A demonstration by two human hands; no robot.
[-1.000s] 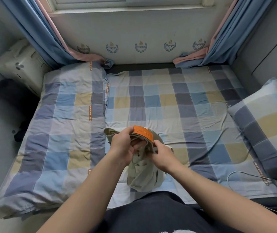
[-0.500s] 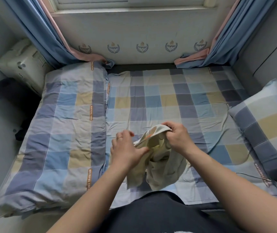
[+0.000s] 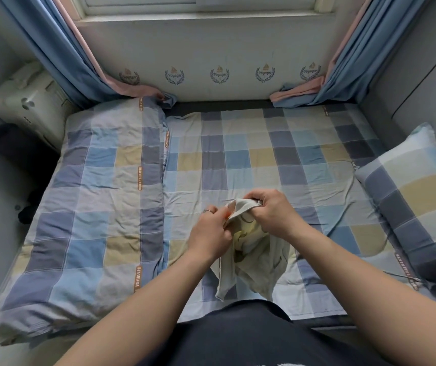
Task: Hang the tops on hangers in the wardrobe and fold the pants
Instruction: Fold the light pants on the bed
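A pale cream garment (image 3: 253,262), printed with small cartoon figures, hangs bunched between a person's two hands above the near part of a bed. The right hand (image 3: 275,215) grips its upper hem, fingers curled over the fabric. The left hand (image 3: 209,233) pinches the cloth just beside it, thumb and fingers closed on a fold where a scrap of orange shows. A ring (image 3: 207,211) sits on one left finger. The garment's lower part droops toward the sheet (image 3: 264,154), close to the person's dark top (image 3: 238,334). Whether it touches the sheet, and whether it is a top or pants, cannot be told.

The sheet is checked in blue, grey and yellow and lies creased under the hands. A folded quilt (image 3: 98,202) in the same check covers the left side of the bed, its edge running alongside the left forearm. A matching pillow (image 3: 417,191) rests at the right edge, and a thin cable (image 3: 401,277) trails over the sheet near it.

At the far end, a wall (image 3: 238,48) carries a row of laurel emblems reading "Voyager" beneath a window sill (image 3: 203,14). Blue curtains lined in pink hang at both corners, the left curtain (image 3: 61,48) and the right curtain (image 3: 364,54), each with its end pooled at the head of the bed. A pale bulky object (image 3: 29,101) stands off the bed's left side, with a dark heap (image 3: 13,143) just below it.
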